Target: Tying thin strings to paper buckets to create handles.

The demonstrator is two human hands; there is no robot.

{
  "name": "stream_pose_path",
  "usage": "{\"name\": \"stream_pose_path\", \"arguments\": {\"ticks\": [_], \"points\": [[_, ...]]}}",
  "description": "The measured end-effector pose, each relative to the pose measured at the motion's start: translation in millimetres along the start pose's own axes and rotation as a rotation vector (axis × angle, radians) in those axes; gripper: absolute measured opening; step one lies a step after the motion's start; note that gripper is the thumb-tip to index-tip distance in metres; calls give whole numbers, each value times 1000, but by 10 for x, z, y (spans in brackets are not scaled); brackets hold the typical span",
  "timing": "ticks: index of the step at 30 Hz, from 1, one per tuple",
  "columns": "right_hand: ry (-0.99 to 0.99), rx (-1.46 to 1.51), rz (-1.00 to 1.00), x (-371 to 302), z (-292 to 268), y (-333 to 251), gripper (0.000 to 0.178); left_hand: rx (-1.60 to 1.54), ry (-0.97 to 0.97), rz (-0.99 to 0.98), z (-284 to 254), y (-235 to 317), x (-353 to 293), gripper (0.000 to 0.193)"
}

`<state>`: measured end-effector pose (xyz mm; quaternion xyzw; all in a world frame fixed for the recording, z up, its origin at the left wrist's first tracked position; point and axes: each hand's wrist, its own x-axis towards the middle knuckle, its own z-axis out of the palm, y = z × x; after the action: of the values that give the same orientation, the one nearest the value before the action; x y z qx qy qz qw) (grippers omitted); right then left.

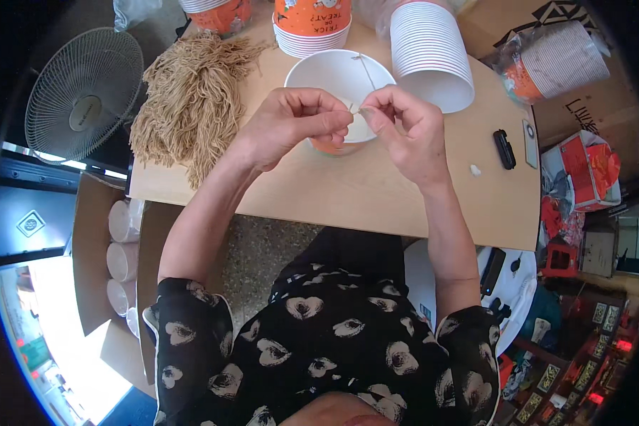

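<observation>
My left hand (291, 128) and my right hand (410, 131) meet over the near side of a white-lined paper bucket (314, 71). Each hand is closed in a pinch on a thin tan cord, with its short ends poking up between the fingertips. A stretch of the cord (368, 74) runs from beside my right fingers up the inner wall to the bucket's far rim. Whether there is a knot at the fingertips is too small to tell. The bucket's orange outside shows just below my hands. Left of them lies a big heap of tan cords (192, 99).
Behind the bucket stand orange-printed stacked buckets (312, 28); a white stack (429, 53) lies tilted on the right. A black object (504, 149) and a white scrap (475, 170) rest at the table's right. A fan (85, 96) and a carton of cups (99, 234) stand left.
</observation>
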<state>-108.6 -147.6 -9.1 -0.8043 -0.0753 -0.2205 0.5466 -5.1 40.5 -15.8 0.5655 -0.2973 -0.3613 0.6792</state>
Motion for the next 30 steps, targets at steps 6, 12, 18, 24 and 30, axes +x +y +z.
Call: {"name": "stream_pose_path", "arguments": {"ticks": [6,12,18,24,30], "points": [[-112,104,160,48,15,-109,8,17,-3,-6,4,-47,-24,15],[-83,-72,101,30,45,-129,7,77,-17,-31,36,22,-35,21],[54,-112,5,-3,151,-47,9,67,-16,48,5,-42,-2,20],[-104,-222,13,32,-61,-30,14,209,47,114,-79,-82,-36,16],[-25,-165,-175,-17,-105,67,8,538,16,260,-64,29,-84,10]]}}
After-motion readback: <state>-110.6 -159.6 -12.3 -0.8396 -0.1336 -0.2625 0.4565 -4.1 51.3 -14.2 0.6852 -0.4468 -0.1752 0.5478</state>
